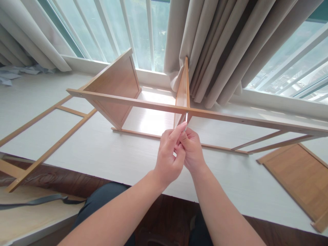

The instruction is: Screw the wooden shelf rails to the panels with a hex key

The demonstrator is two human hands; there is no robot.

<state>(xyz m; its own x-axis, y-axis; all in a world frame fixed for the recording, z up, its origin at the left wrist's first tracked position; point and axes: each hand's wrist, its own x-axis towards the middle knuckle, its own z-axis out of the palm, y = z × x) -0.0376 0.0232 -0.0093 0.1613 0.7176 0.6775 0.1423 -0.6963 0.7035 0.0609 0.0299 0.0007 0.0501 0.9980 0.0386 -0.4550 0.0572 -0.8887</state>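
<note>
A half-built wooden shelf frame point(133, 100) lies on a white platform point(107, 153) by the window. Its long front rail runs left to right across the middle. An upright wooden panel point(183, 89) meets the rail at the centre, and a second panel point(115, 85) stands at the left. My left hand point(169, 155) and my right hand point(191, 150) are pressed together just below that centre joint. Both pinch a thin metal tool point(186, 118) whose tip touches the rail where the upright panel meets it.
A loose wooden panel point(299, 177) lies flat at the right. A ladder-like side frame point(48, 136) stretches to the left. Beige curtains point(225, 44) hang behind the frame against the window. A dark strap point(38, 200) lies on a board at lower left.
</note>
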